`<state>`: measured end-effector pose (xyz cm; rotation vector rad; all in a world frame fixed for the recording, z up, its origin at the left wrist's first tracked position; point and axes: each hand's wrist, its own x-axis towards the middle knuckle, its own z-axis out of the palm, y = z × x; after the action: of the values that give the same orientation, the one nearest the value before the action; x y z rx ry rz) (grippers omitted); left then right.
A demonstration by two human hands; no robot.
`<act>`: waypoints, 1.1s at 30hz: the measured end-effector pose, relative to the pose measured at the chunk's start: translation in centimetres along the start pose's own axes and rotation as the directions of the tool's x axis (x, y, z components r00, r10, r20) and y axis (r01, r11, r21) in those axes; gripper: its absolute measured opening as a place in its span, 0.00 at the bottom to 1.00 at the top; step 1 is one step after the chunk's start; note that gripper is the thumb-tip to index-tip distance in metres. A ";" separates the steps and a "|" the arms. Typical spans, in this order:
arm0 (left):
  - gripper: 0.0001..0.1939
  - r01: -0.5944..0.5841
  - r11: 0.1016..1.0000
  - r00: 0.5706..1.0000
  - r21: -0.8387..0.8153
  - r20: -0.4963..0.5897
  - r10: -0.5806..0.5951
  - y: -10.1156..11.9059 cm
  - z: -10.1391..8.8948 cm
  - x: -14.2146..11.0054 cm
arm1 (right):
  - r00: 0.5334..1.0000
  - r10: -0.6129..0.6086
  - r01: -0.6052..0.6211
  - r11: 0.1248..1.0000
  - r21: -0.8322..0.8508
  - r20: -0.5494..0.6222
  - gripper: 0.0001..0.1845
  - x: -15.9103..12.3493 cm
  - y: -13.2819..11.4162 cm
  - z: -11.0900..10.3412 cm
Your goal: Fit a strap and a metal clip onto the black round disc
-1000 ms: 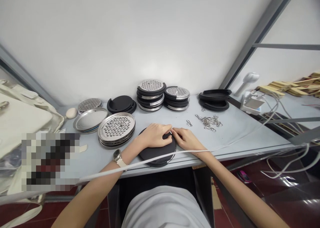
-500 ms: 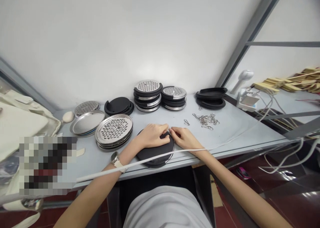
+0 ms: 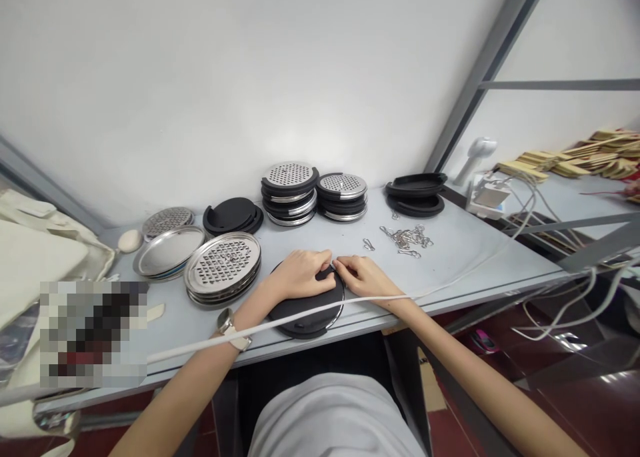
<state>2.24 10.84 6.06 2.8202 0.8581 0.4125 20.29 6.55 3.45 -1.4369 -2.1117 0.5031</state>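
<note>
A round black disc with a shiny metal rim (image 3: 310,315) lies flat at the table's front edge. My left hand (image 3: 306,275) rests over its upper part, fingers curled and closed at the far right rim. From the right, my right hand (image 3: 367,277) meets it there, thumb and forefinger pinched together. A small shiny bit shows between the two sets of fingertips; its kind is mostly hidden. Just beyond my right hand lie a single metal snap hook (image 3: 369,245) and a pile of metal snap hooks (image 3: 407,237).
Perforated metal discs (image 3: 223,263) and plain metal plates (image 3: 170,250) are stacked at left. Behind stand black covers (image 3: 233,215), two stacks of discs in black rims (image 3: 290,175) (image 3: 343,185), and black rims (image 3: 416,204). A white cable (image 3: 300,318) crosses before my hands.
The view has shifted slightly, moving the table's contents a little leftward. Both hands stay together at the disc's rim, fingers closed, with only a slight change of finger position.
</note>
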 end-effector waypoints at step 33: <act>0.06 0.023 1.000 1.000 -0.007 -0.004 -0.023 0.0 0.2 0.1 | 0.996 -0.077 0.078 0.997 -0.023 0.039 0.19 0.1 -0.1 -0.2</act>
<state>2.41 10.93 5.85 2.8009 0.8878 0.4175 20.35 6.65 3.70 -1.3625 -2.2015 0.4795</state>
